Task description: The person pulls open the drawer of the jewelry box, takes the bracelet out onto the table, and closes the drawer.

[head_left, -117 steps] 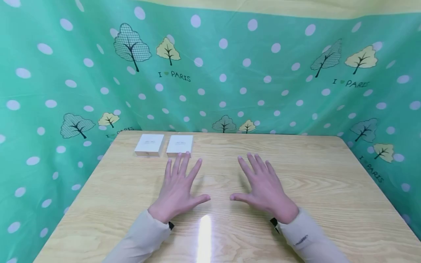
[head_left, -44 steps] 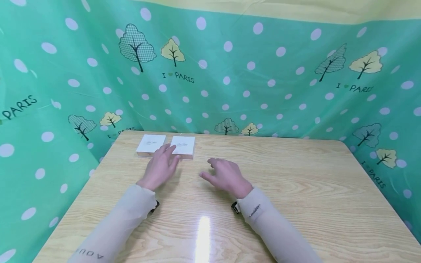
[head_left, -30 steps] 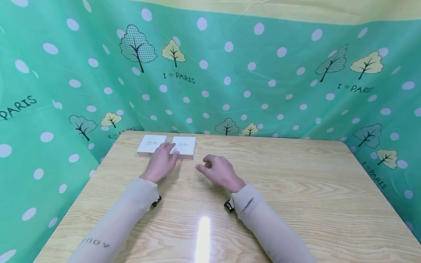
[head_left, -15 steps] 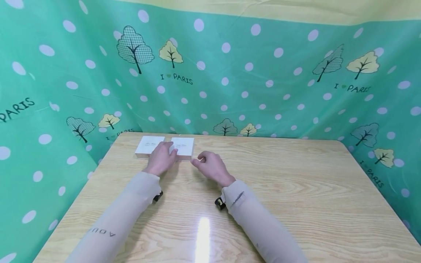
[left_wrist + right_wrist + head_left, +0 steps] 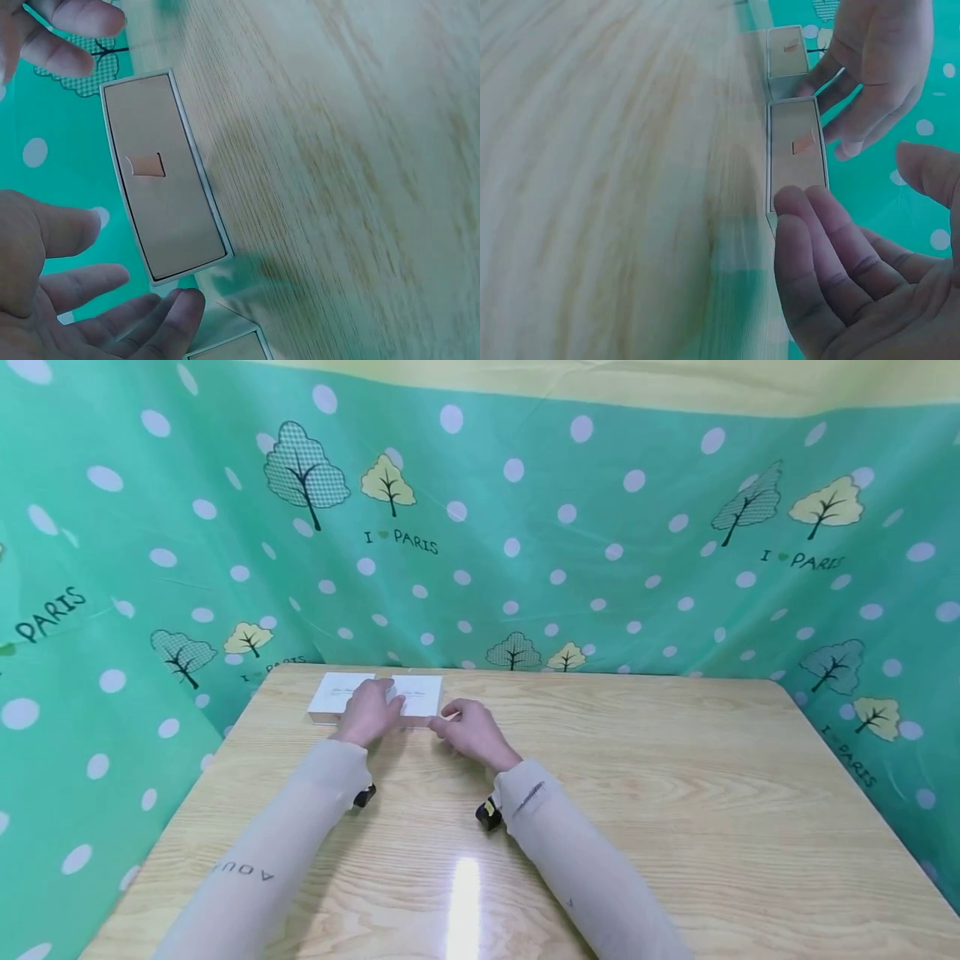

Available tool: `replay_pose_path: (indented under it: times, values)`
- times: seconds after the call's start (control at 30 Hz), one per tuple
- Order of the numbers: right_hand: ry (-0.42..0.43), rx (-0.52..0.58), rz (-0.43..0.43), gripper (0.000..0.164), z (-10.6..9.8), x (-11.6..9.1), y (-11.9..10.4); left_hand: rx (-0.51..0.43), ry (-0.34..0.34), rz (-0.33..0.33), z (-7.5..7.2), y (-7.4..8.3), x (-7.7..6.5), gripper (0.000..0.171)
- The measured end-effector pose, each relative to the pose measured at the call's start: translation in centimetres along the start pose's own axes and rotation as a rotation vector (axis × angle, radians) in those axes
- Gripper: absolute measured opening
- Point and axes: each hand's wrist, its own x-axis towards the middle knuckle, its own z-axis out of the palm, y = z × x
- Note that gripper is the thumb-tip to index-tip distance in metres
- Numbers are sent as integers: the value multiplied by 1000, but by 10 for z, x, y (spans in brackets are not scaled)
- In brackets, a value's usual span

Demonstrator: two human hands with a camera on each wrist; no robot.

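Note:
Two white square boxes sit side by side at the table's back left. My left hand [image 5: 367, 712] reaches into the gap between them, its fingers beside the left side of the right-hand box [image 5: 422, 695] and its thumb over that box. It partly covers the left-hand box [image 5: 328, 695]. At the right-hand box's right corner is my right hand [image 5: 474, 733], its fingers bent and thumb apart. In the left wrist view, the right-hand box [image 5: 166, 217] shows a tan front with a small pull tab [image 5: 147, 165]. Fingertips [image 5: 793, 201] of my right hand overlap the box's near end in the right wrist view.
The wooden table [image 5: 675, 793] stretches to the right and towards me, with a bright light reflection [image 5: 463, 902] near the front. A green dotted curtain [image 5: 570, 543] hangs behind the table and along both sides. Black straps [image 5: 489, 814] show at the wrists.
Both hands have moved from spread over the middle of the table to the right-hand box. Lately the right hand has come left, up to its corner. The boxes stand where they were.

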Motion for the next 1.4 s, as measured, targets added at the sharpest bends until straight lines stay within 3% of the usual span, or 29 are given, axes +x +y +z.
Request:
replay_pose_path:
  times: [0.3, 0.6, 0.87, 1.13, 1.4]
  values:
    - [20, -7, 32, 53, 8, 9, -4, -13, -25, -22, 0, -1, 7, 54]
    - [-1, 132, 92, 57, 17, 17, -5, -50, -29, -28, 6, 0, 16, 53]
    - [26, 159, 113, 47, 21, 22, -5, -27, -22, -12, 9, 1, 20, 49]
    - [39, 272, 163, 18, 20, 29, 3, 60, -34, 38, 9, 1, 25, 43]
    - [38, 327, 172, 16, 21, 32, 9, 22, -45, 20, 10, 0, 24, 43]
